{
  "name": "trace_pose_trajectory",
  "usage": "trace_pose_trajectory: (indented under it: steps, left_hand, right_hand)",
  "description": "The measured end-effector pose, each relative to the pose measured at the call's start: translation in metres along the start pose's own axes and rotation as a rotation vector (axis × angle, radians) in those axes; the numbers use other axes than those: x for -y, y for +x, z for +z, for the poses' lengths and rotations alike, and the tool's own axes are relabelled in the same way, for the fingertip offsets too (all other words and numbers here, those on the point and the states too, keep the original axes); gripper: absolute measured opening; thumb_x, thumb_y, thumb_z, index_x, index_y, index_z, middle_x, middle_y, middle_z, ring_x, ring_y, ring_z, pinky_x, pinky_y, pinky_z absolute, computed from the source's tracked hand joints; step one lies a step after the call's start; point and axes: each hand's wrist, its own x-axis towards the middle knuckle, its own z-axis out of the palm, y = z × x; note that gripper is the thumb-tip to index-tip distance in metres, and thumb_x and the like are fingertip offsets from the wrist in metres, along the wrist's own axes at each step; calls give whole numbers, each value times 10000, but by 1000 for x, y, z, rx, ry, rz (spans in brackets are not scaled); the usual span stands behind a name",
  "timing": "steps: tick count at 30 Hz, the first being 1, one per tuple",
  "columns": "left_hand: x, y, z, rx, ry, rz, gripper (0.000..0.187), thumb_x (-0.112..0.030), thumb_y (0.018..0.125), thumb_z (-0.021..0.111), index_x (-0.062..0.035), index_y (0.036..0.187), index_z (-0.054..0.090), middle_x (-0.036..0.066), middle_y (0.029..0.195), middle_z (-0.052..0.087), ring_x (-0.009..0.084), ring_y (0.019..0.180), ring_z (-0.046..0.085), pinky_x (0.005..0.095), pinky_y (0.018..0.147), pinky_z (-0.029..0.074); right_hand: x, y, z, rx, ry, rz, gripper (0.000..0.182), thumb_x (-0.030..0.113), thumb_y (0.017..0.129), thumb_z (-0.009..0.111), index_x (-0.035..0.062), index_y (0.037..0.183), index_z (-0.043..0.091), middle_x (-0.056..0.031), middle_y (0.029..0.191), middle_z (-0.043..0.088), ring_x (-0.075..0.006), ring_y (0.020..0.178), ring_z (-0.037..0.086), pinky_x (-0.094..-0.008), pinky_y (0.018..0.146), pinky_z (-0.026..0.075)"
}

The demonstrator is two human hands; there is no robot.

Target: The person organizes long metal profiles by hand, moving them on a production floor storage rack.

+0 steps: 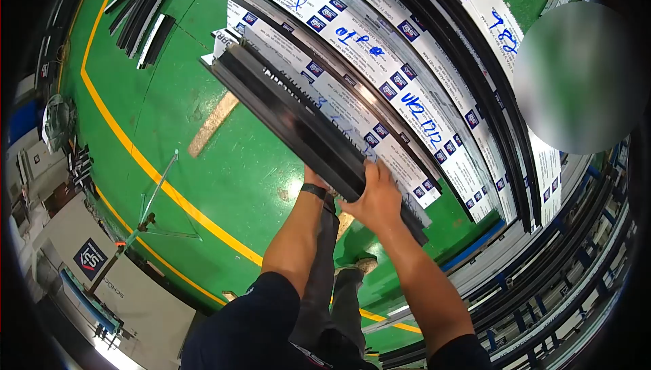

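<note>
A long black profile (291, 119), apparently a window or door frame section, lies slantwise across my two hands. White printed film covers its far side. My right hand (380, 197) is closed around the near end, with the fingers over the top edge and the thumb on the near side. My left hand (314, 179) is under the near side of the profile, its fingers mostly hidden beneath it. Just beyond lie rows of long profiles wrapped in white printed film (424, 122), some with blue handwriting.
Wooden strips (212, 125) lie on the green floor (169, 92), which has a yellow line (152, 175). Short black profiles (146, 14) lie at the upper left. A metal stand (146, 221) is at left, and racks of profiles (569, 261) are at right. A round patch at right is blurred.
</note>
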Motion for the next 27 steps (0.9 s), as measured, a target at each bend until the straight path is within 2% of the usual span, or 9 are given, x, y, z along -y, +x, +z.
trace_pose_trajectory:
  steps: [3, 8, 13, 16, 17, 22, 25, 26, 27]
  left_hand:
    - [-4, -19, -12, 418, -207, -122, 621, -532, 977, 551, -74, 1396, 550, 86, 1361, 626, 297, 1201, 609, 481, 1073, 470]
    - [6, -68, 33, 134, -99, -116, 708, -541, 918, 615, -69, 1431, 495, 89, 1413, 566, 299, 1259, 542, 481, 1109, 413]
    - [51, -64, 146, 158, -2, -301, 814, -551, 859, 678, -64, 1466, 439, 92, 1466, 506, 301, 1316, 475, 481, 1144, 356]
    - [65, -85, 248, 205, 39, -358, 885, -557, 823, 717, -61, 1486, 406, 94, 1498, 470, 302, 1351, 435, 482, 1165, 322]
    - [65, -76, 279, 226, 45, -386, 909, -558, 811, 729, -60, 1493, 394, 95, 1508, 458, 302, 1362, 421, 482, 1172, 310]
    - [130, -107, 410, 358, 25, -500, 1035, -568, 752, 793, -54, 1528, 339, 98, 1561, 398, 304, 1420, 354, 482, 1208, 253]
    - [186, -135, 479, 452, -46, -617, 1114, -573, 717, 831, -51, 1549, 305, 100, 1593, 362, 305, 1455, 314, 482, 1229, 219]
    - [205, -141, 501, 550, -123, -870, 1175, -564, 669, 854, -46, 1557, 284, 109, 1627, 306, 309, 1479, 277, 507, 1231, 198]
    - [229, -157, 520, 615, 83, -722, 1186, -543, 662, 862, -39, 1558, 273, 114, 1646, 268, 304, 1490, 259, 519, 1231, 190]
  right_hand:
    - [15, -39, -7, -130, -24, -69, 960, 342, 552, 921, 48, 1340, 459, -288, 1349, 488, -510, 1175, 532, -553, 1007, 456]
    - [43, -101, -39, -266, -45, -22, 939, 339, 549, 927, 44, 1327, 492, -287, 1332, 515, -497, 1186, 529, -541, 1005, 457]
    - [46, -146, -124, -153, -3, 279, 923, 432, 558, 909, 48, 1308, 533, -208, 1291, 552, -395, 1231, 524, -495, 1026, 460]
    - [46, -180, -178, -140, 21, 136, 900, 422, 613, 884, 57, 1330, 479, -284, 1267, 504, -457, 1177, 520, -504, 969, 476]
    - [39, -159, -181, -437, -78, 81, 869, 385, 590, 886, 39, 1285, 495, -259, 1188, 545, -432, 1074, 578, -498, 915, 495]
    - [18, -212, -308, -715, 109, 109, 822, 340, 474, 871, 10, 1143, 527, -214, 947, 610, -422, 830, 654, -508, 776, 534]
    - [16, -246, -360, -916, 38, 161, 772, 380, 517, 859, 14, 1117, 541, -221, 919, 607, -399, 798, 665, -491, 685, 545]
    - [15, -266, -378, -1014, 2, 191, 769, 398, 531, 857, 15, 1119, 543, -223, 917, 607, -394, 799, 666, -492, 681, 545]
    - [11, -286, -394, -1056, -29, 185, 768, 408, 541, 855, 19, 1128, 549, -219, 908, 609, -393, 789, 663, -496, 679, 544]
